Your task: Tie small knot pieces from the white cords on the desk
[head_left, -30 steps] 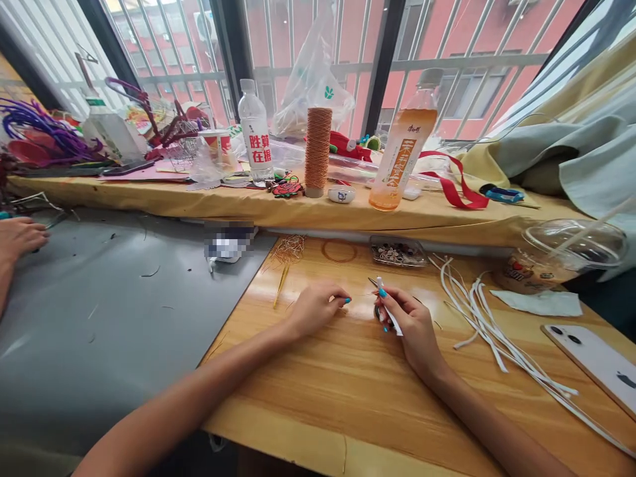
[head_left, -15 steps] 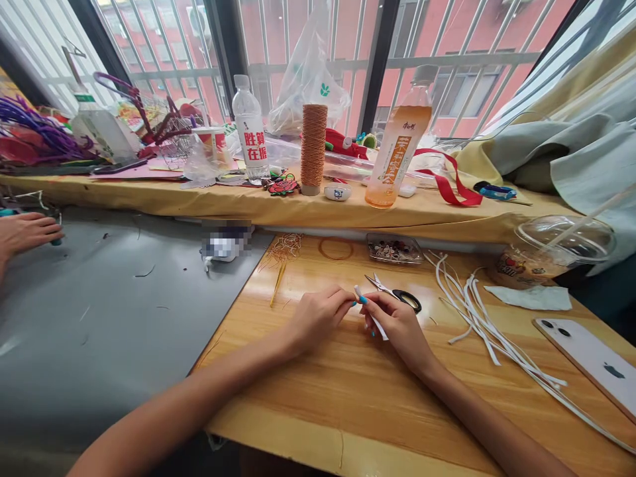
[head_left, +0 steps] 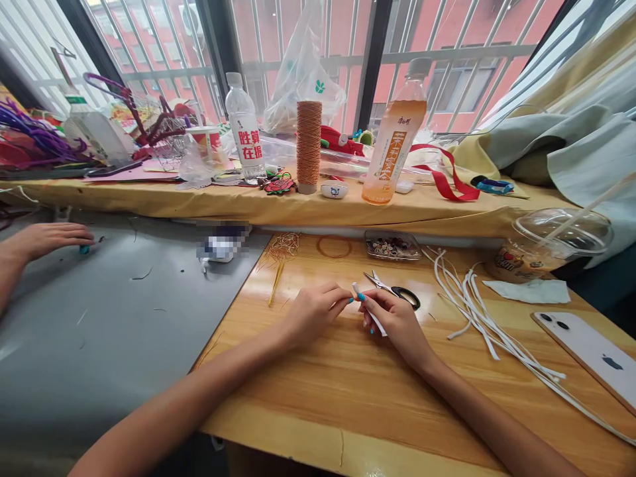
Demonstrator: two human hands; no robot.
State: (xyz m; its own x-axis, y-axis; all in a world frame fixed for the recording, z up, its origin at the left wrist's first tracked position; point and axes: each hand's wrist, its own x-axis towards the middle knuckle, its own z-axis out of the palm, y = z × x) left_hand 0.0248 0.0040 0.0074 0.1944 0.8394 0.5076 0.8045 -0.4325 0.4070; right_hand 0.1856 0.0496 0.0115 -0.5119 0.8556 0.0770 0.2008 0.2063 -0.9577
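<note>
Surface: we see a wooden table (head_left: 377, 397) butted against a grey tabletop (head_left: 99, 318), with a yellow-draped ledge (head_left: 298, 205) behind both.
Room: barred windows face a red building; a pale curtain (head_left: 571, 146) bunches at the right.
Right hand: our right hand (head_left: 392, 321) pinches a short white strip (head_left: 370, 310), fingers closed round it, just above the wood.
Left hand: our left hand (head_left: 314, 310) meets it at the strip's upper end, thumb and fingertips nipping it.
Change: a second ago the hands were apart and the scissors (head_left: 395, 290) lay under the right hand; now the hands touch and the scissors lie bare just behind them. The other person's hand (head_left: 47, 237) has slid rightwards on the grey top.
Strips: more white strips (head_left: 477, 318) sprawl near the right hand, beside a white phone (head_left: 593, 354).
Containers: a shallow clear tray (head_left: 392, 246) holds small dark-and-pale pieces; an orange drink bottle (head_left: 395, 146) is mostly full; a water bottle (head_left: 243, 136) looks clear; a domed plastic cup (head_left: 546, 248) lies tilted with a straw.
Spool: a coppery thread spool (head_left: 309, 146) stands upright on the ledge.
</note>
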